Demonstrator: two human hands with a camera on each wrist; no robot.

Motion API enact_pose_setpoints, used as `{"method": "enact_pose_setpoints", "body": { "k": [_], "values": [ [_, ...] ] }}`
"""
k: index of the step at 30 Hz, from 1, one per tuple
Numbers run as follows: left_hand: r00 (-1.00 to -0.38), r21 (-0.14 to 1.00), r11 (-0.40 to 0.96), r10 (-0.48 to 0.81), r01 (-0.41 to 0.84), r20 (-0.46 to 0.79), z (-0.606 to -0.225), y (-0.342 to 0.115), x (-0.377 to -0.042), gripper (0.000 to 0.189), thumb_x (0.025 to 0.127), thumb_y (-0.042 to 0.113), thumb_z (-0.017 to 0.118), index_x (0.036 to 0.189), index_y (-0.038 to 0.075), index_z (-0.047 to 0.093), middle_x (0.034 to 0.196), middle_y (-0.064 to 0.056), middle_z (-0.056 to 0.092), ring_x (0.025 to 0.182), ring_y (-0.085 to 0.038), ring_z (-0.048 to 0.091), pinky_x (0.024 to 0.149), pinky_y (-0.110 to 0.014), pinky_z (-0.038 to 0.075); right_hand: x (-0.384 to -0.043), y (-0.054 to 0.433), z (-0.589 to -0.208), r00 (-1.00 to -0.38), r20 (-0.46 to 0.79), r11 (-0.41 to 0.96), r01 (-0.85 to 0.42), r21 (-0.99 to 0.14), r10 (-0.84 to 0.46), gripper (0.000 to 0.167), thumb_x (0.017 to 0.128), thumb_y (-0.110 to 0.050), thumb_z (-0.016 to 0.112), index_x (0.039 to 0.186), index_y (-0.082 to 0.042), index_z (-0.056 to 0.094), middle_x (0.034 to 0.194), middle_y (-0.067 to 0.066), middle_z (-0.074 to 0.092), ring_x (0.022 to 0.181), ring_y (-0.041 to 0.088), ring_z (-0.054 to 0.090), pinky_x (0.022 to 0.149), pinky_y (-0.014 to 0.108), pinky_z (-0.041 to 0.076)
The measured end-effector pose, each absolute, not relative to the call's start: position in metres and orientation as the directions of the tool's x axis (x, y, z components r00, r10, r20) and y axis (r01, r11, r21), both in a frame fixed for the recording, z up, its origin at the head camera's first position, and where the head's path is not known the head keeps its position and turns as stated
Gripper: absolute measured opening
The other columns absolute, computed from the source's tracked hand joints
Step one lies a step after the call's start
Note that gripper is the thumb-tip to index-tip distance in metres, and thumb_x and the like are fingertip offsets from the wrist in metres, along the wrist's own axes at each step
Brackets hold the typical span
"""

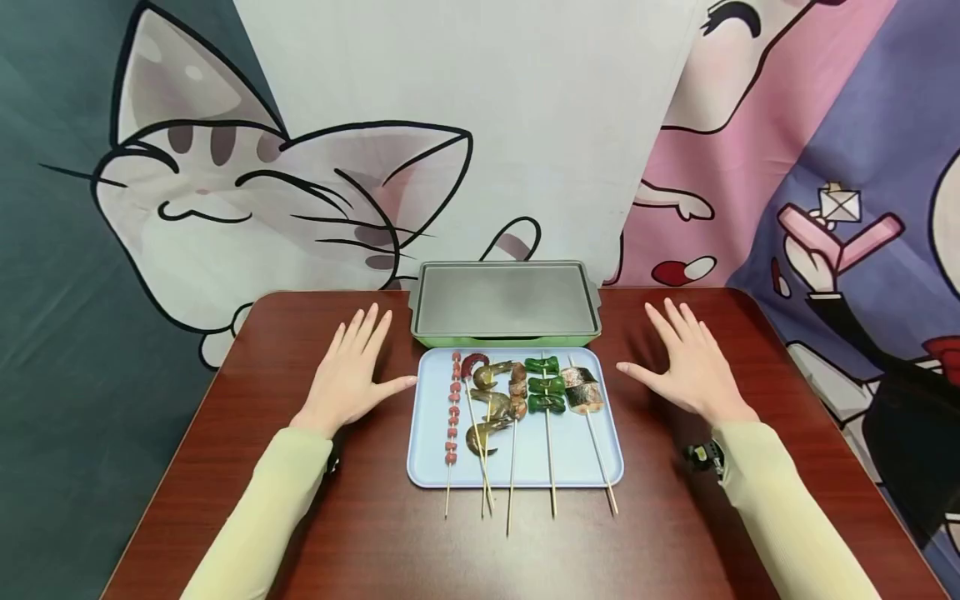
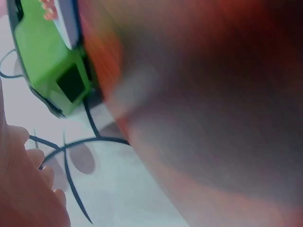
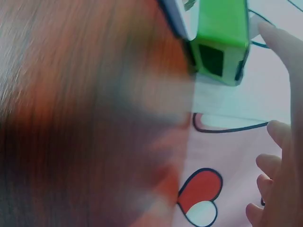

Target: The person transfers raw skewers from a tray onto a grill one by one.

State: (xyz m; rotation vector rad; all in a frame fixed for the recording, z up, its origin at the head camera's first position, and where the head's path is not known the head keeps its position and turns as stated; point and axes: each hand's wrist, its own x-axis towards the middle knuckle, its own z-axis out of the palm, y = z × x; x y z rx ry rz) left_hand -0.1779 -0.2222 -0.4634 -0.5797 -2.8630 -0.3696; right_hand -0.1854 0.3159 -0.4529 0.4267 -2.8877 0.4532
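Observation:
My left hand [image 1: 348,375], fingers straight and thumb spread, is held over the table just left of a light blue tray [image 1: 465,477]; its thumb tip comes close to the tray's edge. Mirroring it on the right side, my right hand [image 1: 686,362] has straight, spread fingers and holds nothing. On the tray lie several skewers: small red pieces [image 1: 452,410], a dark red curled tentacle [image 1: 474,363], shrimp [image 1: 489,407], brown meat chunks [image 1: 518,392], folded green peppers [image 1: 546,386] and fish pieces [image 1: 582,390]. Their sticks stick out over the tray's front rim.
Behind the tray stands a green electric griddle [image 1: 506,300] with a flat grey plate, at the back edge of the reddish-brown table [image 1: 360,533]. Cartoon-printed cloth [image 1: 525,108] hangs behind the table. A dark device [image 1: 705,456] is strapped at the right wrist.

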Motion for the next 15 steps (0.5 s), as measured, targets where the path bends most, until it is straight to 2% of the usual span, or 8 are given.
{"method": "enact_pose_setpoints", "body": {
  "k": [6,10,15],
  "values": [
    [-0.878,0.214,0.862,0.404,0.46,0.259,-0.462,-0.21,-0.154,0.11,0.087,0.072,0.062,0.164,0.008,0.016,0.17,-0.009,0.007,0.155,-0.026,0.003,0.123,-0.05,0.008,-0.178,0.308,-0.443,-0.93,0.256,0.892,-0.335,-0.303,-0.263,0.102,0.085,-0.065,0.071,0.16,-0.007,0.033,0.164,0.02,0.025,0.153,0.035,0.012,0.123,0.051,0.009],
    [-0.866,0.213,0.846,0.441,0.489,0.236,-0.465,-0.202,-0.137,0.113,0.086,0.074,0.062,0.163,0.005,0.016,0.17,-0.01,0.007,0.155,-0.027,0.005,0.123,-0.051,0.01,-0.171,0.301,-0.435,-0.928,0.259,0.88,-0.346,-0.325,-0.269,0.1,0.086,-0.061,0.073,0.159,-0.004,0.034,0.163,0.02,0.028,0.153,0.035,0.015,0.122,0.054,0.014],
    [-0.86,0.218,0.833,0.478,0.508,0.176,-0.472,-0.195,-0.119,0.127,0.078,0.081,0.065,0.162,0.002,0.014,0.169,-0.015,0.01,0.154,-0.031,0.01,0.122,-0.052,0.014,-0.16,0.294,-0.426,-0.929,0.25,0.87,-0.349,-0.347,-0.273,0.099,0.086,-0.059,0.074,0.157,-0.003,0.035,0.162,0.02,0.03,0.152,0.035,0.017,0.121,0.055,0.018]
  ]
}}
